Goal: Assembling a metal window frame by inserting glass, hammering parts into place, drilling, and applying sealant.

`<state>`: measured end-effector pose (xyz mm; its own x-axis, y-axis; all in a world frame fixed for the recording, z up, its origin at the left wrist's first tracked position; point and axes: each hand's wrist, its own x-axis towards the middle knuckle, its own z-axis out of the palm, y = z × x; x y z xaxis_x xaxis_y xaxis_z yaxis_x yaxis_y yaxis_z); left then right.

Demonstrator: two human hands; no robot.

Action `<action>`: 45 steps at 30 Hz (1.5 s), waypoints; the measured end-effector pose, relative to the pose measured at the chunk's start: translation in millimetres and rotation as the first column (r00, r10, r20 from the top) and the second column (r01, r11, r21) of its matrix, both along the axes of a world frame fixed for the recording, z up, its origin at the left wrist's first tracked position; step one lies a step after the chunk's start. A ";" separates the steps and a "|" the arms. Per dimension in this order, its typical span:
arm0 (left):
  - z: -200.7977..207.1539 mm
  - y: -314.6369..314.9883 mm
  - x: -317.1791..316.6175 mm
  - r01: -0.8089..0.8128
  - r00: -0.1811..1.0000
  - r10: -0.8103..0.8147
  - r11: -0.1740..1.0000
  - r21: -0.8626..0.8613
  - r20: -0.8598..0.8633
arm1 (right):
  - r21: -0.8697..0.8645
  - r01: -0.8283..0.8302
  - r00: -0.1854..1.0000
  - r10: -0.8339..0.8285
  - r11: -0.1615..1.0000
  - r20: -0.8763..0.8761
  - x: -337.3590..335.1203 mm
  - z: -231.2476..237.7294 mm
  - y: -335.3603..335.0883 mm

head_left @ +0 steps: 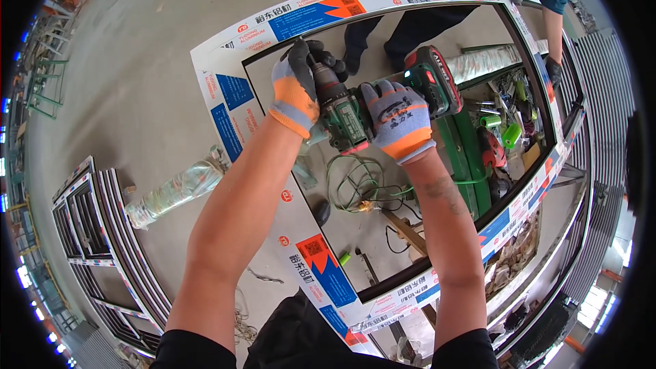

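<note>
Right hand (402, 117) gripping drill (345, 119), left hand (298, 85) curled at its tip, grip unclear, green box (467, 164) holding assorted tools (490, 147)

You wore a glove on each hand. Your left glove (295, 101) was light grey, with very dark grey on the thumb and fingers, and it had bright orange bands near the wrist. Your right glove (402, 120) had a light grey back with dark printing on it, darker finger ends, a thin orange line and a wide orange band lower down. Your left sleeve (195, 351) and right sleeve (466, 350) were short, plain and black. Your right forearm (443, 195) had a blurry mark on it. Your clothes (297, 333) lower down looked black too.
</note>
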<state>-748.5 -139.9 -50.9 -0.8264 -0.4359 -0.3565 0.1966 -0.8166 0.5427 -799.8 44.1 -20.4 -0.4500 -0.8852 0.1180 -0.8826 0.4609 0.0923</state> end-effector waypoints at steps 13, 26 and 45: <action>0.6 -3.9 -0.7 -0.025 0.998 0.026 0.999 -0.033 0.054 | -0.001 0.029 1.000 -0.029 1.000 0.008 -1.0 -0.7 -11.1; 8.5 32.7 7.2 -0.005 0.917 0.061 0.990 -0.142 0.394 | 0.058 0.027 0.999 -0.025 0.998 -0.027 -3.0 5.4 -12.7; 18.2 25.2 12.5 0.036 0.947 -0.029 0.999 -0.018 0.319 | 0.144 0.095 0.994 -0.085 0.985 -0.071 7.6 10.8 -18.8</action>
<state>-736.0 -114.7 -32.7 -0.6854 -0.4218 -0.5936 -0.0161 -0.8062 0.5914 -792.2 25.2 -9.6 -0.5241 -0.8514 0.0214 -0.8283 0.5153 0.2199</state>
